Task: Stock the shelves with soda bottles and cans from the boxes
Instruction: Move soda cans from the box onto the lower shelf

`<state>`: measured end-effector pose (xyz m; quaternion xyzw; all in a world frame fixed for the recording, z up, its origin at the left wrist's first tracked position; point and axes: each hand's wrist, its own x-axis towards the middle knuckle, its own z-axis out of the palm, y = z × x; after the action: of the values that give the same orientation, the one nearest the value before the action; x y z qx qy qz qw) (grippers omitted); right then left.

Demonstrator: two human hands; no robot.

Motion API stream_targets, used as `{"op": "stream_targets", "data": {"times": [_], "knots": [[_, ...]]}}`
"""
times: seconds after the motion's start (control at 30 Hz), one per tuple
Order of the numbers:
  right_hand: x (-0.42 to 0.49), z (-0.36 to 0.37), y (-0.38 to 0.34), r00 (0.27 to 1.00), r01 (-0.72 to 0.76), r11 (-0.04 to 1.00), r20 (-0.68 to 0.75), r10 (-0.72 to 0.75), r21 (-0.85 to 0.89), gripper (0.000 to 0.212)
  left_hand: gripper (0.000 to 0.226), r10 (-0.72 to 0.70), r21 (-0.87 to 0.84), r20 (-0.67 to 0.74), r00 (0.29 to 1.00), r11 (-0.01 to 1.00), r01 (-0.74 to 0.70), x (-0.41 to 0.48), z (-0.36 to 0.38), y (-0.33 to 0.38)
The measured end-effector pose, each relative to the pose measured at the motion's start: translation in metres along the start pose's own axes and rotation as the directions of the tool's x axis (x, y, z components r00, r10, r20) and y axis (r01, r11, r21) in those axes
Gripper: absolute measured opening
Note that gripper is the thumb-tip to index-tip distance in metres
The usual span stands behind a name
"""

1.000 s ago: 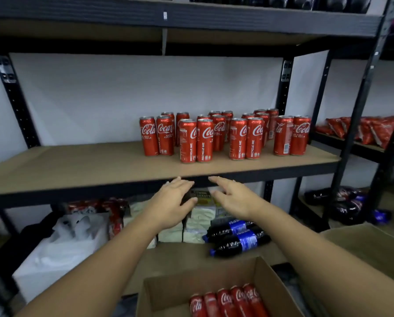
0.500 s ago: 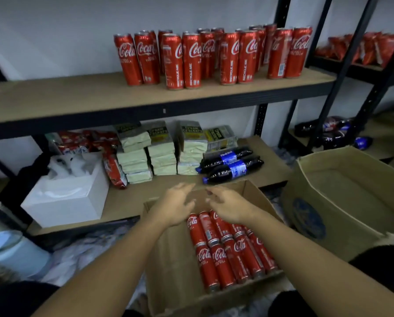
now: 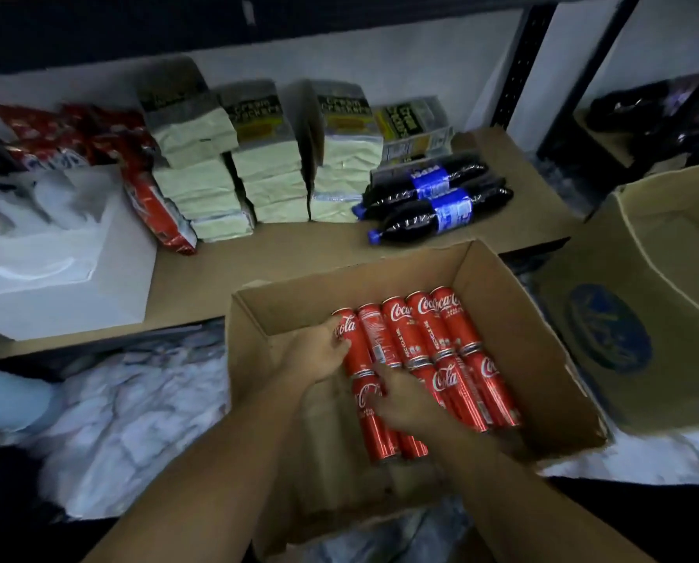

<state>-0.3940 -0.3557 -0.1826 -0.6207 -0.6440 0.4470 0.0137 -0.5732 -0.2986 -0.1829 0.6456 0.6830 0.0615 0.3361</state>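
Open cardboard box (image 3: 543,339) holds red cola cans (image 3: 453,359) lying in two rows. Left hand (image 3: 319,351) curls around the leftmost far can; right hand (image 3: 404,400) rests spread over near cans, grip undeterminable. Second box (image 3: 640,253) stands beyond the right hand.

A shop stockroom. Metal shelving (image 3: 520,63) holds stacked cracker packs (image 3: 266,156) and soda bottles (image 3: 433,197). Cardboard boxes (image 3: 543,359) sit below.
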Motion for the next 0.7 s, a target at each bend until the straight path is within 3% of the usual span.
{"op": "stream_targets", "data": {"times": [0.13, 0.23, 0.43, 0.7], "knots": [[0.024, 0.031, 0.008, 0.996, -0.08, 0.997, -0.027, 0.08, 0.016, 0.063, 0.045, -0.132, -0.116, -0.006, 0.991, 0.985, 0.131, 0.037, 0.024, -0.012], [0.036, 0.05, 0.009, 0.986, -0.143, 0.988, -0.093, 0.138, -0.058, 0.067, 0.056, -0.262, -0.244, -0.003, 0.965, 0.936, 0.253, 0.057, 0.04, -0.014], [0.052, 0.067, 0.009, 0.974, -0.185, 0.967, -0.161, 0.157, -0.176, 0.073, 0.081, -0.305, -0.359, 0.014, 0.952, 0.888, 0.289, 0.068, 0.057, -0.015], [0.048, 0.073, 0.01, 0.979, -0.146, 0.943, -0.179, 0.095, -0.298, 0.087, 0.094, -0.355, -0.436, -0.024, 0.935, 0.845, 0.31, 0.058, 0.051, -0.029]]}}
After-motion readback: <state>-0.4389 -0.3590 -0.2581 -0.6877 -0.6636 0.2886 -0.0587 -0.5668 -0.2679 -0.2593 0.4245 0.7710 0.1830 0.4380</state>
